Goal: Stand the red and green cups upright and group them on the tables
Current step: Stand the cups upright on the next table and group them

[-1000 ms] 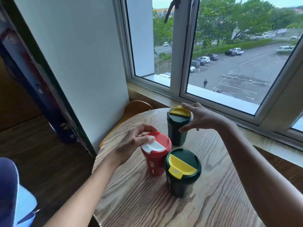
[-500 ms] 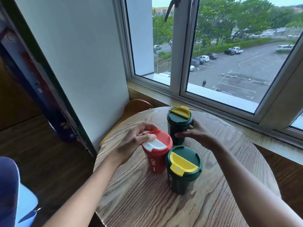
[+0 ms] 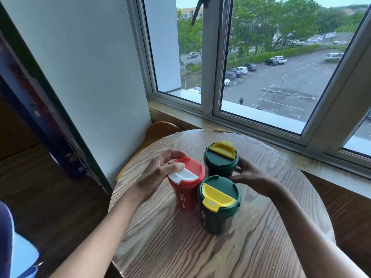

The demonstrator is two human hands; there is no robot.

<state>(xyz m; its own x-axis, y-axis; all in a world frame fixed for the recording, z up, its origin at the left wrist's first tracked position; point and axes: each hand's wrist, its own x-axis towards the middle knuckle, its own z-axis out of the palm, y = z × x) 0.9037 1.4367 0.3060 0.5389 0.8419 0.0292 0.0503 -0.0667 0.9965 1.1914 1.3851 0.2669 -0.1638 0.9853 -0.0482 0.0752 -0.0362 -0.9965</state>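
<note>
Three lidded cups stand upright and close together on a round wooden table [image 3: 200, 251]. The red cup [image 3: 185, 194] with a white flap is on the left, and my left hand [image 3: 160, 170] grips its lid rim from the left. A dark green cup [image 3: 220, 160] with a yellow flap stands behind; my right hand [image 3: 252, 175] holds its right side below the lid. A second green cup [image 3: 217, 209] with a yellow flap stands nearest me, touched by neither hand.
A wooden chair [image 3: 158, 130] is tucked at the table's far left edge beside a white wall [image 3: 90, 67]. A wooden sill [image 3: 202, 124] and large window run behind the table. Dark wooden floor [image 3: 46, 197] lies to the left.
My right hand came down from the top of the far green cup to its side and drew it closer to the other two. My left hand stayed on the red cup's lid.
</note>
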